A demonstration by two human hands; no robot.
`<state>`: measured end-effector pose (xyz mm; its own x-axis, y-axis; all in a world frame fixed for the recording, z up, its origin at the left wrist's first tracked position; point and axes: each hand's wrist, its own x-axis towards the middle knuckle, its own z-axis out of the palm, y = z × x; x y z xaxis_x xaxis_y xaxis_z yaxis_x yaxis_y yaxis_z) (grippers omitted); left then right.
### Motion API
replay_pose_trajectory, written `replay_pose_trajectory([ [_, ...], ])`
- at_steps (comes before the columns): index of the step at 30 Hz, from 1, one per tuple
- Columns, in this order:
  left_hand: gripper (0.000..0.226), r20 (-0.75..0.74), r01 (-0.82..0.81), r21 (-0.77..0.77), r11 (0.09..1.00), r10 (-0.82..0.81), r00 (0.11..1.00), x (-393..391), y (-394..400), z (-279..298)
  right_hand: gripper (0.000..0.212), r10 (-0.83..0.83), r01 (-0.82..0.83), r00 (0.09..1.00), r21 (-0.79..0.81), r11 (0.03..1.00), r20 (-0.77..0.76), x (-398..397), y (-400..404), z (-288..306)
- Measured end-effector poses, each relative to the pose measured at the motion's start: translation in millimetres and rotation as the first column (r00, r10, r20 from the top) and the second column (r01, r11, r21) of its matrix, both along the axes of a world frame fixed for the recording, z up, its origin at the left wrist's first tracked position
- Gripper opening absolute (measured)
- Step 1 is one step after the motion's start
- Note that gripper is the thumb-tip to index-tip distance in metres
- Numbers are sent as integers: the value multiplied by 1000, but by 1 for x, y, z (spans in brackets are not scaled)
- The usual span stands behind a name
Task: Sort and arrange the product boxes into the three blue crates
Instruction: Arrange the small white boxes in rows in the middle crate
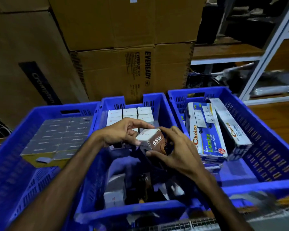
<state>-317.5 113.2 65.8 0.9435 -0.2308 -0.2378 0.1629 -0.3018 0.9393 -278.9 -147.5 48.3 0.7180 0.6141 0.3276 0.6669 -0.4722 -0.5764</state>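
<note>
Both hands on it: left hand (122, 132) and right hand (172, 150) grip the 65W box (151, 139) together, held above the middle crate (163, 104), just in front of the white boxes (129, 114) packed at its far end.

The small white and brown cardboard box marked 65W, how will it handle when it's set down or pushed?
The small white and brown cardboard box marked 65W looks stiff: its edges stay crisp under both the left hand and right hand. Its flat, cube-like faces suggest it won't roll and should sit steady beside the white boxes in the middle blue crate. Probably light, though its weight can't be seen.
</note>
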Motion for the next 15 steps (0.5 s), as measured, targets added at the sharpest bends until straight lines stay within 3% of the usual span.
replay_pose_trajectory([
  [5,66,72,-126,112,986,118,990,1,-4,3,76,-2,11,996,-104,995,85,22,13,17],
  [11,56,206,-304,303,903,249,946,11,-34,5,84,98,-4,980,-479,878,172,60,30,22],
  [15,57,311,-411,401,819,300,902,30,-41,-13,68,47,74,974,-511,856,220,81,30,7],
])
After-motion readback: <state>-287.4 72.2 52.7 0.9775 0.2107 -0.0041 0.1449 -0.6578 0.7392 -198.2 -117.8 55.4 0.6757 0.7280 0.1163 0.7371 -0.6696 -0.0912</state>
